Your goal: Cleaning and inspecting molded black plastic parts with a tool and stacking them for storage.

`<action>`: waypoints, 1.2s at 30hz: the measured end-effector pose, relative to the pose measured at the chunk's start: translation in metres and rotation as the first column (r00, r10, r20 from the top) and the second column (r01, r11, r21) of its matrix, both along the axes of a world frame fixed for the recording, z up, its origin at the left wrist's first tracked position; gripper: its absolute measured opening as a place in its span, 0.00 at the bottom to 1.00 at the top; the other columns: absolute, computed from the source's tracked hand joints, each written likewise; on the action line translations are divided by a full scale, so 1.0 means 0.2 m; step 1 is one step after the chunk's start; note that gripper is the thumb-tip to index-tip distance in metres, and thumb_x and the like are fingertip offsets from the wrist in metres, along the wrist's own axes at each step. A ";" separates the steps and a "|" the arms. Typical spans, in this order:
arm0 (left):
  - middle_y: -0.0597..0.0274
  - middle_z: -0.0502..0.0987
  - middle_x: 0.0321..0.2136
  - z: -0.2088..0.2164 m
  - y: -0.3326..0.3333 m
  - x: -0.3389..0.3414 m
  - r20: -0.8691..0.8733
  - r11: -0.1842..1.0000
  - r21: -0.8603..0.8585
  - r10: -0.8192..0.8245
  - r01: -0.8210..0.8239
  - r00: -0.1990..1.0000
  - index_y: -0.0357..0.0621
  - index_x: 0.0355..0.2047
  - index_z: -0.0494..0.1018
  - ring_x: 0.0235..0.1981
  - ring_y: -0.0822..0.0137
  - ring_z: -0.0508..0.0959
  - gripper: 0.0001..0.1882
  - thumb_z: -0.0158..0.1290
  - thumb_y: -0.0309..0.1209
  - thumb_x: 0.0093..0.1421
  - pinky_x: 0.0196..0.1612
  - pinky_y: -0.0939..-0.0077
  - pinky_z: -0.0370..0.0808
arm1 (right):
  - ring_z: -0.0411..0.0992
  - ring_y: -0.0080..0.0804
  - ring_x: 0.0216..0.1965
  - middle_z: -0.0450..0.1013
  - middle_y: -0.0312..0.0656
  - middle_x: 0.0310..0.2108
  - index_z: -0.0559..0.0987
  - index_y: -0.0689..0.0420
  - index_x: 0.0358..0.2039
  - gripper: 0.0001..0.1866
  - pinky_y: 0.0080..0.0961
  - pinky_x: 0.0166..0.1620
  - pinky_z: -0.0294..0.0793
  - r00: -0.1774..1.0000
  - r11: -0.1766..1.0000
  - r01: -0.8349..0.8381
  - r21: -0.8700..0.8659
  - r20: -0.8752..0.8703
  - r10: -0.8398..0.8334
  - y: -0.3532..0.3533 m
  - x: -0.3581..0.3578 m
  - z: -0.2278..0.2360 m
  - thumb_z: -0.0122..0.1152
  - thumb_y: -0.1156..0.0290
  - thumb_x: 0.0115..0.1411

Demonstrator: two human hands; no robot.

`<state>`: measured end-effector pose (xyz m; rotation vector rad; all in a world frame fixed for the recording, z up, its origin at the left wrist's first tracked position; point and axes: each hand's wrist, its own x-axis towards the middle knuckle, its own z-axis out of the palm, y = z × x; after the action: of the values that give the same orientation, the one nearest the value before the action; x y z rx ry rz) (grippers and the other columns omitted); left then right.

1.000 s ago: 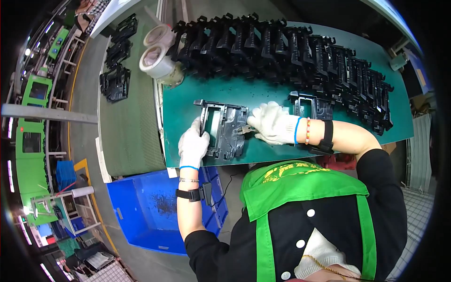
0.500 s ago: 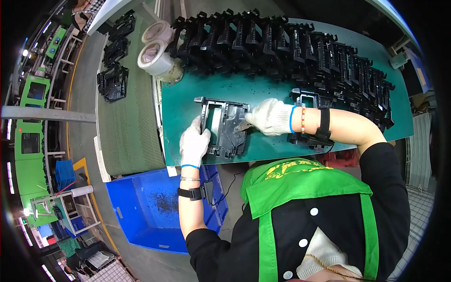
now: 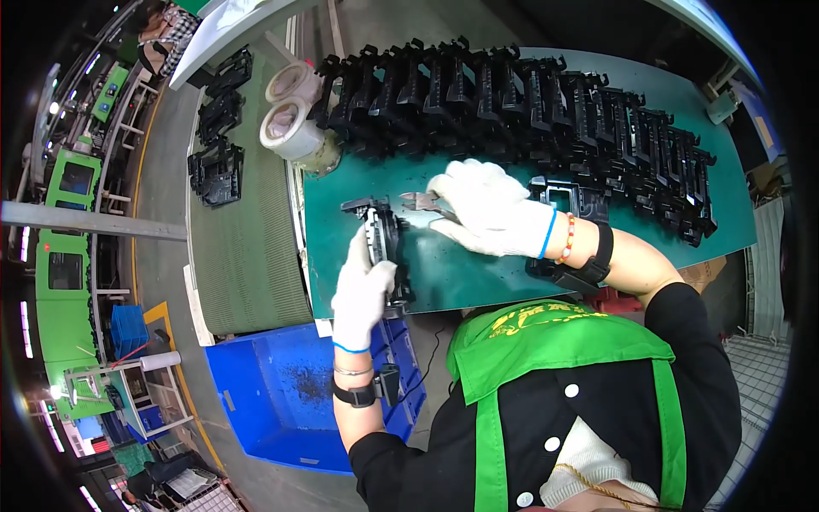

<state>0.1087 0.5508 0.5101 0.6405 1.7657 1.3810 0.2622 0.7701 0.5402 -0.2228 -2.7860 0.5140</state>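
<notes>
My left hand, in a white glove, grips a black plastic frame by its left side. The frame stands tilted up on edge over the green tabletop. In my gloved right hand is a pair of nippers. Their metal jaws point left at the frame, a short gap from it, while the handles are hidden in the palm. Beside my right wrist lies another black plastic frame, partly covered by the forearm.
Rows of black frames fill the table's far side. White tape-like rolls stand at its left corner. Left of the table runs a green conveyor carrying several black parts. Below sits a blue bin with dark scraps.
The black frame has turned from lying face up to standing on edge, a little further left. My right hand has drawn back from it, and the nippers' jaws now show.
</notes>
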 end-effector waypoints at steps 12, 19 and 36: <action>0.37 0.82 0.36 0.03 0.11 0.16 -0.558 0.923 -0.378 -0.171 -0.065 0.812 0.43 0.72 0.55 0.38 0.39 0.82 0.41 0.52 0.41 0.60 0.47 0.50 0.77 | 0.71 0.42 0.40 0.70 0.43 0.38 0.77 0.52 0.45 0.19 0.39 0.42 0.70 0.998 0.981 0.050 0.187 -0.056 -0.040 -0.02 -0.06 -0.09 0.67 0.55 0.58; 0.38 0.82 0.40 0.03 0.10 0.17 -0.566 0.928 -0.370 -0.193 -0.038 0.801 0.44 0.73 0.55 0.40 0.40 0.83 0.41 0.52 0.42 0.61 0.48 0.51 0.77 | 0.73 0.44 0.38 0.71 0.44 0.34 0.76 0.53 0.45 0.19 0.42 0.40 0.72 0.998 0.995 0.055 0.082 0.005 -0.056 0.00 -0.02 -0.15 0.66 0.56 0.59; 0.44 0.82 0.25 -0.16 0.34 0.45 -0.586 0.776 -0.630 -0.512 0.044 0.628 0.44 0.74 0.48 0.27 0.43 0.84 0.41 0.51 0.43 0.65 0.32 0.47 0.79 | 0.63 0.17 0.25 0.65 0.28 0.27 0.71 0.52 0.44 0.16 0.22 0.30 0.68 0.940 -0.359 0.339 -0.870 0.325 0.102 -0.14 0.33 -0.33 0.62 0.54 0.69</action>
<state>0.1987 0.6185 0.4789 1.1912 2.4038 0.2653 0.3283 0.7414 0.4745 -0.9803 -1.3319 2.8868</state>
